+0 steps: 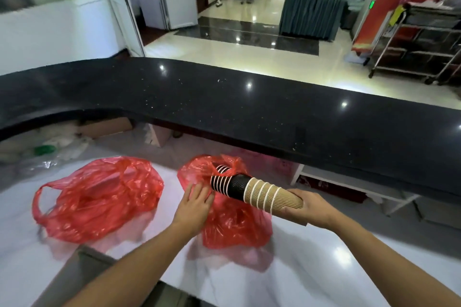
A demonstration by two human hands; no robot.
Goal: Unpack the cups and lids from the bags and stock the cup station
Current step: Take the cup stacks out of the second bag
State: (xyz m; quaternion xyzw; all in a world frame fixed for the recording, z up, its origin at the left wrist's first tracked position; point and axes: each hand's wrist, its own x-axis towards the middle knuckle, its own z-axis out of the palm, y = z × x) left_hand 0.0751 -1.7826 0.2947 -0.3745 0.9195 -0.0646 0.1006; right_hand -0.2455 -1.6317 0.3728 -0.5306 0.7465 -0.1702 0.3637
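Nested cup stack [257,192] — black, then ribbed brown

bags [99,194]: thin glossy red plastic | cups [269,194]: ribbed paper | counter [224,97]: polished speckled stone

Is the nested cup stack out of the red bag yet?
Partly out. The right hand holds the nested brown-and-black paper cup stack's brown end; its black end sits in the red plastic bag's mouth.

A nested stack of black and brown ribbed cups [257,190] is held level, half out of the right red bag [232,222]; a second red bag [99,197] lies crumpled at left.
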